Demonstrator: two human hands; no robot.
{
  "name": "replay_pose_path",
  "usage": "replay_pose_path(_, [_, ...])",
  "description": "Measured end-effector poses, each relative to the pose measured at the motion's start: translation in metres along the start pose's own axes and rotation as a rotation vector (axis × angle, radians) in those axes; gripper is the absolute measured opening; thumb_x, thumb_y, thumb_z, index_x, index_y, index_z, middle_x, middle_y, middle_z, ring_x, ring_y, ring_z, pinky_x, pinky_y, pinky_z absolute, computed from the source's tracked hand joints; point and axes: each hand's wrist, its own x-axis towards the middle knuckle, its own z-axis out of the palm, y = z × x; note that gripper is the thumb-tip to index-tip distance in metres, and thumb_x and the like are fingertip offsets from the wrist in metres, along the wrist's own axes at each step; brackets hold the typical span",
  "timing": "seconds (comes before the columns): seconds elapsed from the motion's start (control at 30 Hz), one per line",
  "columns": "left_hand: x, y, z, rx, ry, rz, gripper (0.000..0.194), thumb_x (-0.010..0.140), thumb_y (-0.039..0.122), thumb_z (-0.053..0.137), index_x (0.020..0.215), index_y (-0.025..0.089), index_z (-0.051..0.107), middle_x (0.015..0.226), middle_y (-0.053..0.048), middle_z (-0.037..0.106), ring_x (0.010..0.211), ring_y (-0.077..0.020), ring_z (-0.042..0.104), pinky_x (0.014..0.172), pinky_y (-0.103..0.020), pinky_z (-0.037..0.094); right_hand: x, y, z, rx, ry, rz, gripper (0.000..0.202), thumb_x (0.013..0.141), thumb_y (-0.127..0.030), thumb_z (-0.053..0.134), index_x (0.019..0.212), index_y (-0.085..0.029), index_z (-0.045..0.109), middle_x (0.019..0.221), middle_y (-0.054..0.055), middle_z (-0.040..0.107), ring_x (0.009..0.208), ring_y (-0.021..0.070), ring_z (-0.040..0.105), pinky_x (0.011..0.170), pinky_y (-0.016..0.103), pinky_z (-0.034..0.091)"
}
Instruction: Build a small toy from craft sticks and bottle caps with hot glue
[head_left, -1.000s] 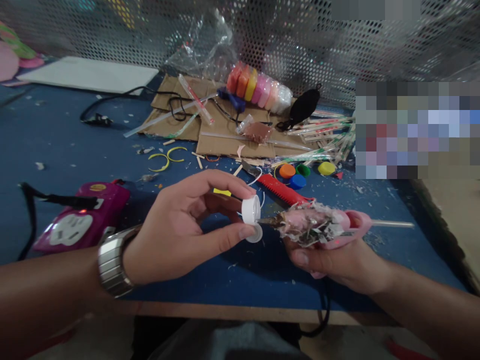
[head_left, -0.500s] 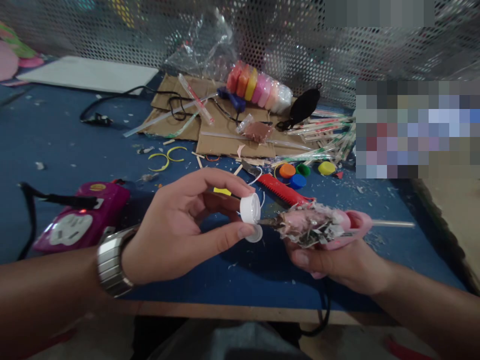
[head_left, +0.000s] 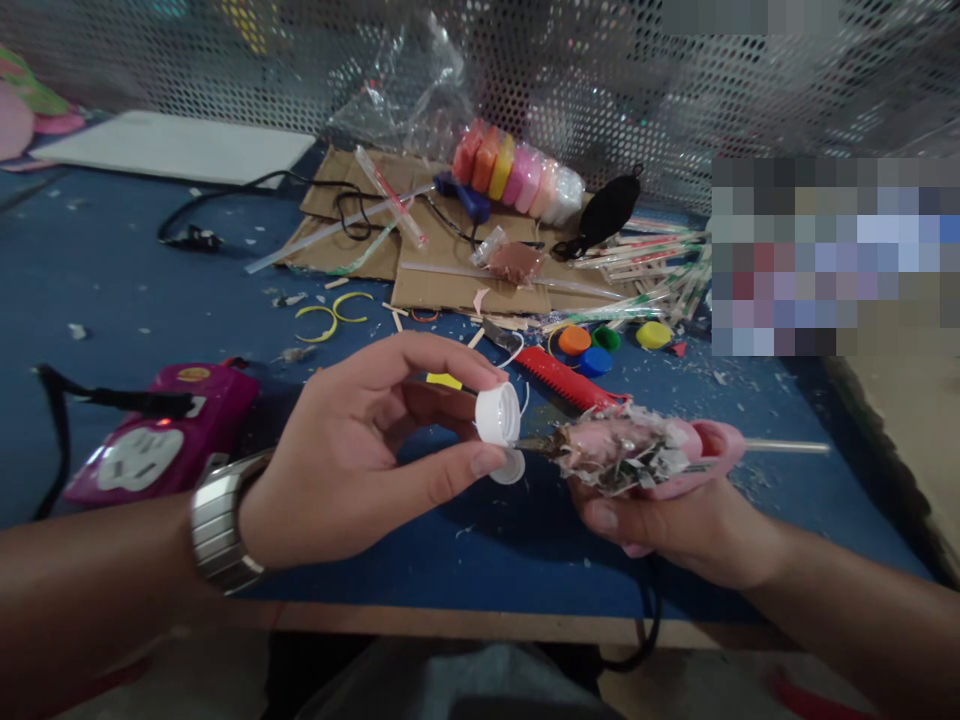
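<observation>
Between the thumb and fingers of my left hand is a white bottle cap, its hollow side facing right. A second pale cap shows just below it, close to the thumb tip; whether the two are joined I cannot tell. My right hand grips a pink hot glue gun, its front crusted with grey residue. The gun's metal nozzle points left and reaches the caps' edge. A clear glue stick protrudes from the gun's rear.
A red utility knife lies behind the glue gun, near orange and blue bottle caps. A purple power strip sits at left. Cardboard, straws and bagged coloured clay lie farther back, before a perforated metal panel.
My left hand and the white cap have shifted very slightly left, and the cap is tilted a little more. The glue gun and my right hand stay in place.
</observation>
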Motion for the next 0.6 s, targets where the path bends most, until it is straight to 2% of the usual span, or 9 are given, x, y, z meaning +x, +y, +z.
replay_pose_path(0.17, [0.0004,0.0000,-0.0003,-0.007,0.000,-0.003,0.031,0.087,0.019,0.094,0.111,0.023,0.075,0.115,-0.006,0.083,0.097,-0.0213,0.085,0.083,-0.029,0.075,-0.0007,-0.0018,0.0006,0.005,0.016,0.006,0.028,0.090,-0.049,0.093,0.091,-0.024,0.079,0.066,-0.002,0.056,0.054,0.0112,0.045,0.044,0.022,0.039])
replay_pose_path(0.33, [0.0002,0.0004,0.0003,-0.029,-0.001,-0.002,0.032,0.086,0.017,0.094,0.111,0.024,0.075,0.114,-0.005,0.083,0.095,-0.0205,0.085,0.082,-0.029,0.076,-0.0006,-0.0017,0.0017,0.008,0.019,0.007,0.030,0.089,-0.051,0.093,0.098,-0.025,0.081,0.064,-0.003,0.053,0.055,0.0129,0.047,0.045,0.023,0.040])
replay_pose_path(0.5, [-0.0010,0.0002,-0.0001,-0.035,-0.012,-0.023,0.034,0.086,0.020,0.095,0.112,0.028,0.075,0.116,-0.005,0.083,0.094,-0.0235,0.085,0.082,-0.036,0.078,-0.0012,0.0007,0.0013,0.028,0.008,0.019,0.027,0.089,-0.048,0.094,0.100,-0.026,0.082,0.065,-0.002,0.054,0.055,0.0135,0.045,0.043,0.023,0.037])
replay_pose_path(0.6, [0.0006,-0.0007,-0.0011,-0.050,-0.016,0.015,0.035,0.086,0.016,0.094,0.113,0.026,0.075,0.116,-0.004,0.083,0.092,-0.0214,0.086,0.082,-0.031,0.077,-0.0014,0.0002,0.0009,0.022,0.008,0.012,0.025,0.090,-0.047,0.092,0.098,-0.026,0.082,0.065,-0.002,0.054,0.053,0.0122,0.043,0.043,0.023,0.036])
